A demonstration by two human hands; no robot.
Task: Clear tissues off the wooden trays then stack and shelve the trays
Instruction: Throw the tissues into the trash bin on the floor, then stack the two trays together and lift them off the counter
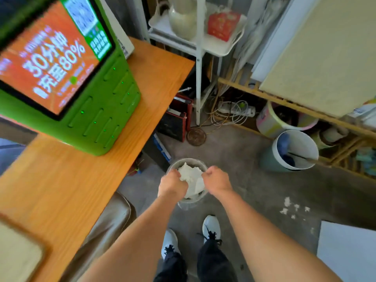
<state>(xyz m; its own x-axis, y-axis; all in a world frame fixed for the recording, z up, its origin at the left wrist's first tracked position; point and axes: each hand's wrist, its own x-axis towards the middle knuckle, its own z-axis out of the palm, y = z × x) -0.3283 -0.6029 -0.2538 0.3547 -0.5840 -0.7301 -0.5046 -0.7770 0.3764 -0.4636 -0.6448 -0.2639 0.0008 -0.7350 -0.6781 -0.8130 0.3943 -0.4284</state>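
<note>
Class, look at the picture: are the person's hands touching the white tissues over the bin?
Touching. The head view shows the left hand and right hand pressed against the tissues.

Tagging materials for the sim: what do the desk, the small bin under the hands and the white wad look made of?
Desk: wood or wood-look laminate, orange-brown with visible grain, smooth satin sheen. Small bin: probably translucent greyish plastic; blurred. White wad: crumpled tissue paper, matte, soft creases.

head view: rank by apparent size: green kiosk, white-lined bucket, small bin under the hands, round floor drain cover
1. green kiosk, though it sits nearest the camera, which inflates it.
2. white-lined bucket.
3. small bin, partly hidden by both hands and the tissues.
4. round floor drain cover.
</note>
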